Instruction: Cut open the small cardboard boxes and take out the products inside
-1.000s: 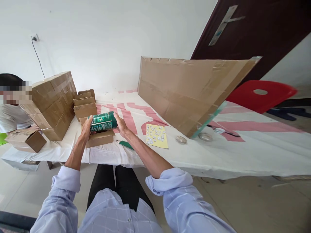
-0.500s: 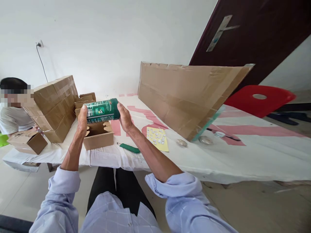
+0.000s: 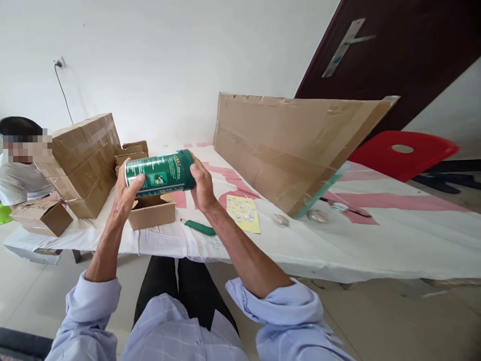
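Observation:
A green canister with printed label lies sideways in the air between my two hands. My left hand is closed around its left end, thumb across the label. My right hand grips the dark green end on the right. Just below the canister, an open cardboard box stands on the white-covered table. To the right of that box lies a green-handled cutter. A yellow sheet with several small clear packets on it is beyond my right forearm.
Stacked cardboard boxes stand at the left, beside another person and a smaller box. A large cardboard sheet leans at the back. Two tape rolls lie near its lower corner; a red chair is at right.
Both hands have brought the canister slightly closer and turned it a little. My left thumb has moved from its end onto the label.

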Tool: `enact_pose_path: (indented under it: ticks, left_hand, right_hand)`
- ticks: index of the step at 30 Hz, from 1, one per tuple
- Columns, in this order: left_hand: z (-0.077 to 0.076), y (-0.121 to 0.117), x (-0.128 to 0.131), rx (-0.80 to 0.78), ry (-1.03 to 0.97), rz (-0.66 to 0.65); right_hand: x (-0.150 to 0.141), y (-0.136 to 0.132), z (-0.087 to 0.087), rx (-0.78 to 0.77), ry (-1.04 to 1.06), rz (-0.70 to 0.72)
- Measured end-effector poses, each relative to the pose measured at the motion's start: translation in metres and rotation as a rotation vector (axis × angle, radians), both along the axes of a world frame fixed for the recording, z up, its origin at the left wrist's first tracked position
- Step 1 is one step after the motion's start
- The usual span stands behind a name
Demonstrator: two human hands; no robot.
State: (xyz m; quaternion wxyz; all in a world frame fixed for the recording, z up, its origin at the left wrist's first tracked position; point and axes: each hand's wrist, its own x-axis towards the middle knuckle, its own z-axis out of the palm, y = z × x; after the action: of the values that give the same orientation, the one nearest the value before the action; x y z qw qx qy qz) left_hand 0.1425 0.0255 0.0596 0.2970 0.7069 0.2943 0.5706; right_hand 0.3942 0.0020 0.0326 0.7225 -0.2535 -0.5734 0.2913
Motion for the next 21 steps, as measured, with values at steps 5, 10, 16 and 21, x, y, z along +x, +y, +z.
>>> enact_pose_path:
  ticks: [5,10,16,21]
  left_hand:
    - [-0.010,-0.035,-0.007,-0.224,0.135,-0.014]
    - [-0.016,-0.043,-0.023,-0.231,0.071,0.010]
    - [-0.012,-0.014,-0.087,-0.067,-0.101,0.296]
    - [-0.029,0.023,-0.140,-0.109,-0.139,0.491]
  right_hand:
    - [-0.010,-0.020,-0.029,-0.238,0.062,-0.018]
    - [-0.022,-0.020,-0.031,-0.305,0.020,0.128]
    - [-0.018,0.011,-0.042,-0.211,-0.371,0.076]
    - [-0.017,0.029,-0.077,-0.326,-0.859,-0.090]
